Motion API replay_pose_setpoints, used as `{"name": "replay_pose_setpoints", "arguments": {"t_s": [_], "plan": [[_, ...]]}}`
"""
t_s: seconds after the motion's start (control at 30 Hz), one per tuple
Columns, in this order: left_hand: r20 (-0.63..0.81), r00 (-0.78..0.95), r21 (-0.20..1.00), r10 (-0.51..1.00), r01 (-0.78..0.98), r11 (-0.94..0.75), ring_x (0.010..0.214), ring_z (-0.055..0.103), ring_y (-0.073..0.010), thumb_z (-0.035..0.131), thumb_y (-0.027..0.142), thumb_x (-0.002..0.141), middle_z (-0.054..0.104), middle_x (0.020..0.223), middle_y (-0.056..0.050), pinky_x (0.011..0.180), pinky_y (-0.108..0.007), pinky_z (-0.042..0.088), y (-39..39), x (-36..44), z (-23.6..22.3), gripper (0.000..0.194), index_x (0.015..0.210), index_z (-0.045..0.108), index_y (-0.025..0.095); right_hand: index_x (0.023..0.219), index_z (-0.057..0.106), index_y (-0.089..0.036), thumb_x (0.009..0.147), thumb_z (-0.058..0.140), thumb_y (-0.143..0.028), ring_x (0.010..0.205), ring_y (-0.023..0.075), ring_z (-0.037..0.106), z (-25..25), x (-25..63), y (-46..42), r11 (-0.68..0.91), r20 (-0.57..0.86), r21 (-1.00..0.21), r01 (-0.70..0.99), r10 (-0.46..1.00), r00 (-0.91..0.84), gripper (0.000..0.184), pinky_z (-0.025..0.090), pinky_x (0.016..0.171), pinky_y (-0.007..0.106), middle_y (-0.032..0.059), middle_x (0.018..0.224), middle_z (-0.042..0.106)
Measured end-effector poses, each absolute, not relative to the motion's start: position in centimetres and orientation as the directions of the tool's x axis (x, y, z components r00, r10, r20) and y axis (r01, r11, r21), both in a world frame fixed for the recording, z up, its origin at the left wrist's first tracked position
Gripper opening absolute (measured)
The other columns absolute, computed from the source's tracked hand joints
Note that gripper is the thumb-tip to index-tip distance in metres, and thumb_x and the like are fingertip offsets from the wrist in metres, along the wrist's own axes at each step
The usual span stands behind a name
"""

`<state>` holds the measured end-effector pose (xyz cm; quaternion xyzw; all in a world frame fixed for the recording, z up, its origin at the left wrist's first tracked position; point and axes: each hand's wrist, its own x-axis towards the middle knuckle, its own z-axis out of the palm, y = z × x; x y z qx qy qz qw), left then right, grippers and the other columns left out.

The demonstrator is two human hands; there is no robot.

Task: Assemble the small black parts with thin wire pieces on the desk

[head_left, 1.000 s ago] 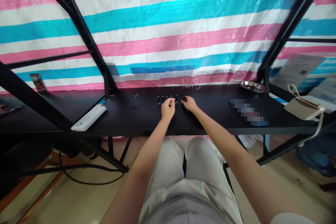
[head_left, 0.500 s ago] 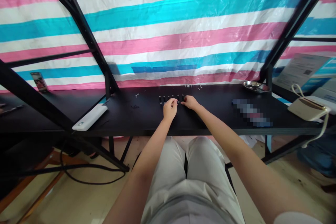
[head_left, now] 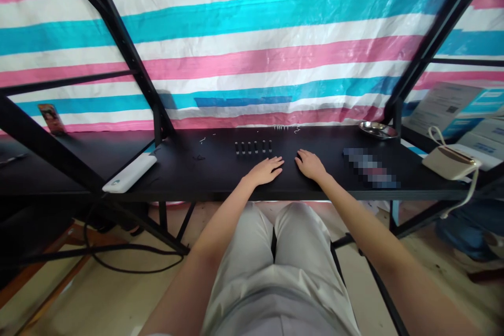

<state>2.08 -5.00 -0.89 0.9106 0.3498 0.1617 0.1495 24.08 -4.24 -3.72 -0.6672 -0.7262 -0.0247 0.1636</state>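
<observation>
Biggest thing in here by far is the pink, white and turquoise striped plastic sheet (head_left: 252, 58), up at 12 o'clock if you read the clock from the person's seat. In front of it there's a long black table (head_left: 189, 173), and the person in pale trousers (head_left: 268, 268) is right up against it. A long white plastic slab (head_left: 132, 173) lies around 10 o'clock, a cream handbag (head_left: 449, 163) with a strap at about 2, and a shiny round metal dish (head_left: 378, 127) at 1.

Both hands look to be resting palm down on the tabletop, well apart, fingers loosely spread. Six small black cylinders with paler ends (head_left: 255, 147) sit in a neat row just shy of 12; can't tell if they're standing or lying. From that row, the left hand (head_left: 266, 170) is close by at 5 o'clock, the right hand (head_left: 312, 166) further off around 4. Tiniest are the white slivers (head_left: 280, 128) lined up along the back edge at 12.
</observation>
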Motion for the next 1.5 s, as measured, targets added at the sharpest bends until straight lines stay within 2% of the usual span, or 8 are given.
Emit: {"name": "replay_pose_setpoints", "arguments": {"t_s": [0.2,0.77,0.9,1.0,1.1,1.3,1.37,1.5], "plan": [[0.084,0.695,0.328,0.714,0.657,-0.679,0.138,0.020,-0.0174,0.026,0.041,0.093,0.026,0.148,0.000,0.113,-0.042,0.013,-4.9,2.3,-1.2,0.048,0.139,0.033,0.029,0.137,0.037,-0.014,0.094,0.024,-0.033,0.135,0.0233,0.026,-3.9,23.6,-4.4,0.079,0.176,-0.200,0.977,0.983,-0.043,0.049,0.019,0.108,0.047,0.0104,0.146,0.032],[0.077,0.697,0.321,0.713,0.660,-0.679,0.138,0.020,-0.0180,0.025,0.043,0.093,0.025,0.149,0.000,0.113,-0.044,0.013,-5.0,2.2,-1.2,0.048,0.139,0.033,0.029,0.133,0.041,-0.013,0.091,0.029,-0.033,0.132,0.0246,0.030,-3.4,23.4,-5.1,0.062,0.234,-0.214,0.975,0.972,-0.011,0.048,0.023,0.106,0.047,0.0117,0.144,0.035],[0.086,0.695,0.325,0.714,0.658,-0.679,0.138,0.020,-0.0180,0.026,0.043,0.093,0.026,0.148,0.000,0.113,-0.043,0.013,-4.9,2.2,-1.3,0.048,0.139,0.033,0.030,0.134,0.037,-0.012,0.087,0.037,-0.031,0.129,0.0299,0.030,-2.7,24.3,-5.5,-0.064,0.420,-0.184,0.981,0.897,0.137,0.051,0.022,0.102,0.056,0.0162,0.146,0.028],[0.084,0.699,0.321,0.710,0.656,-0.683,0.138,0.020,-0.0178,0.024,0.044,0.093,0.025,0.149,0.000,0.113,-0.043,0.013,-4.8,2.1,-1.5,0.049,0.139,0.032,0.030,0.135,0.034,-0.012,0.085,0.039,-0.030,0.129,0.0335,0.025,-2.2,25.9,-5.6,-0.201,0.483,-0.158,0.967,0.838,0.253,0.053,0.020,0.098,0.064,0.0191,0.148,0.022],[0.081,0.702,0.313,0.708,0.656,-0.687,0.139,0.019,-0.0176,0.024,0.043,0.093,0.024,0.149,0.000,0.113,-0.043,0.012,-4.8,2.1,-1.5,0.049,0.140,0.031,0.029,0.137,0.031,-0.013,0.086,0.039,-0.034,0.130,0.0344,0.021,-2.1,28.2,-5.5,-0.315,0.462,-0.152,0.937,0.815,0.349,0.056,0.019,0.095,0.066,0.0202,0.148,0.017],[0.083,0.693,0.321,0.716,0.662,-0.677,0.138,0.020,-0.0177,0.026,0.041,0.093,0.026,0.148,-0.001,0.113,-0.043,0.013,-5.1,2.2,-1.1,0.048,0.139,0.033,0.029,0.139,0.026,-0.011,0.084,0.038,-0.048,0.126,0.0378,0.025,-2.4,32.1,-4.8,-0.447,0.277,-0.209,0.870,0.826,0.491,0.068,0.028,0.090,0.064,0.0233,0.147,0.009],[0.081,0.693,0.324,0.716,0.661,-0.677,0.138,0.020,-0.0178,0.027,0.041,0.093,0.026,0.148,-0.001,0.113,-0.043,0.013,-5.1,2.2,-1.0,0.047,0.139,0.034,0.029,0.139,0.026,-0.011,0.083,0.039,-0.049,0.125,0.0383,0.025,-2.3,32.4,-4.5,-0.446,0.269,-0.226,0.866,0.826,0.495,0.068,0.029,0.090,0.064,0.0232,0.147,0.010],[0.116,0.688,0.349,0.716,0.647,-0.678,0.137,0.023,-0.0182,0.030,0.040,0.093,0.029,0.147,-0.001,0.113,-0.044,0.015,-5.1,2.1,-1.3,0.045,0.136,0.038,0.028,0.137,0.029,-0.011,0.084,0.040,-0.041,0.126,0.0366,0.026,-2.0,30.9,-4.5,-0.320,0.389,-0.217,0.922,0.838,0.382,0.062,0.027,0.094,0.062,0.0208,0.148,0.014]]}}
